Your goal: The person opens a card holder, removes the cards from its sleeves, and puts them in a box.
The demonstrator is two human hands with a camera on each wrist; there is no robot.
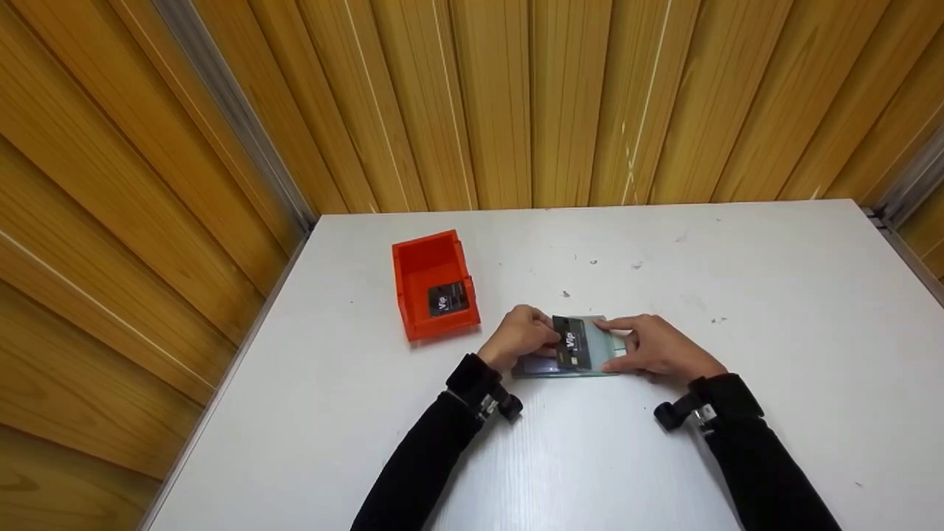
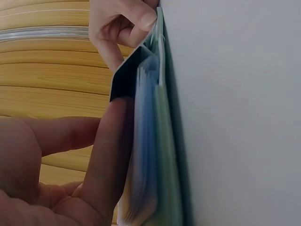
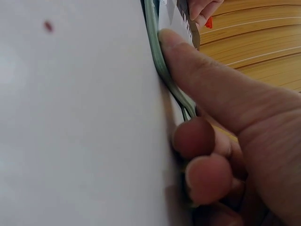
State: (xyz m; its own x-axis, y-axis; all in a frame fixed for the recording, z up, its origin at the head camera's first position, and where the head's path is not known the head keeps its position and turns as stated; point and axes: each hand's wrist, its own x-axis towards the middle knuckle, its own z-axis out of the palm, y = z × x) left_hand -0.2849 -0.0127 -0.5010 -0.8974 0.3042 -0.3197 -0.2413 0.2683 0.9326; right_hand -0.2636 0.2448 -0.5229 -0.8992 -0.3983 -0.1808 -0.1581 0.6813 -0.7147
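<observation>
A pale green card holder (image 1: pixel 525 369) with clear plastic sleeves lies open on the white table. My left hand (image 1: pixel 520 338) pinches a black card (image 1: pixel 571 343) marked "Vip" at its left edge, over the sleeves. In the left wrist view the dark card (image 2: pixel 123 80) tilts up from the stacked sleeves (image 2: pixel 143 141). On the other side, my right hand (image 1: pixel 658 346) grips the holder, thumb at the near edge and forefinger at the far edge. The right wrist view has that thumb on the holder's green border (image 3: pixel 157 56), the other fingers curled beside it.
Behind and left of my left hand stands a red open bin (image 1: pixel 402 284), with another black "Vip" card (image 1: pixel 448 298) lying in it. Wood-patterned panels (image 1: pixel 494 103) rise along the back and left of the white table (image 1: pixel 295 413).
</observation>
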